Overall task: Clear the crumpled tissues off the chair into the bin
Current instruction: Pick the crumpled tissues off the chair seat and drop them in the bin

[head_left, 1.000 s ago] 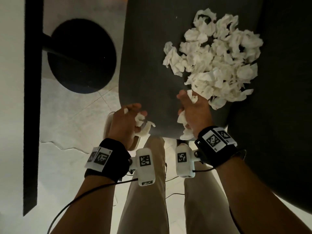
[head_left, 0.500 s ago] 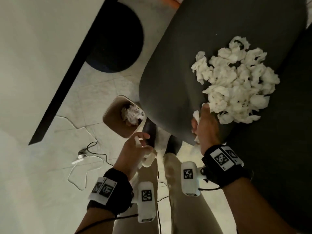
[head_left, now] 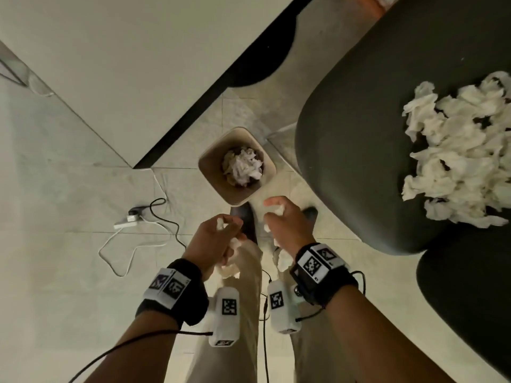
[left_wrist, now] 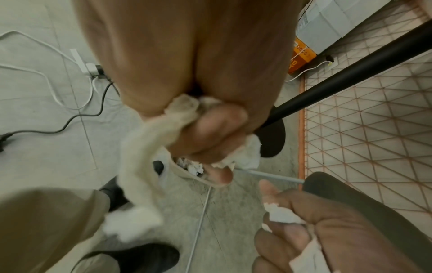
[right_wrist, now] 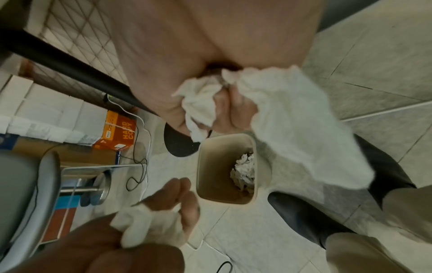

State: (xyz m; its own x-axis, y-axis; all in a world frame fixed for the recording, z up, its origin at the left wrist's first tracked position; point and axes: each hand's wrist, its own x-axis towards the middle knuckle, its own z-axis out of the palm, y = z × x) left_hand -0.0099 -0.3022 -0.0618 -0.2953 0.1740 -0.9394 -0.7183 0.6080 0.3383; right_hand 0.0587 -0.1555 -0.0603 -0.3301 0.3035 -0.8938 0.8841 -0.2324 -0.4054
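A heap of crumpled white tissues [head_left: 456, 161] lies on the dark chair seat [head_left: 354, 150] at the right. The beige bin [head_left: 211, 172] stands on the floor left of the chair, with crumpled tissues [head_left: 244, 167] inside. Both hands hover just short of the bin's near rim, above my legs. My left hand [head_left: 229, 226] grips a wad of tissues [left_wrist: 145, 147] that trails below the fist. My right hand [head_left: 272, 211] grips another bunch of tissues [right_wrist: 292, 120]. In the right wrist view the bin [right_wrist: 215, 166] sits below the fingers.
A black-edged table [head_left: 221, 92] and its round black base [head_left: 265, 59] lie beyond the bin. A power strip with cables [head_left: 130, 219] sits on the tiled floor at the left. My dark shoes [head_left: 247, 222] stand near the bin. An orange box [right_wrist: 119, 129] stands further off.
Both hands have left the chair's front edge and swung left and down toward the bin, each still holding tissues. The view has turned, so the bin now shows whole.
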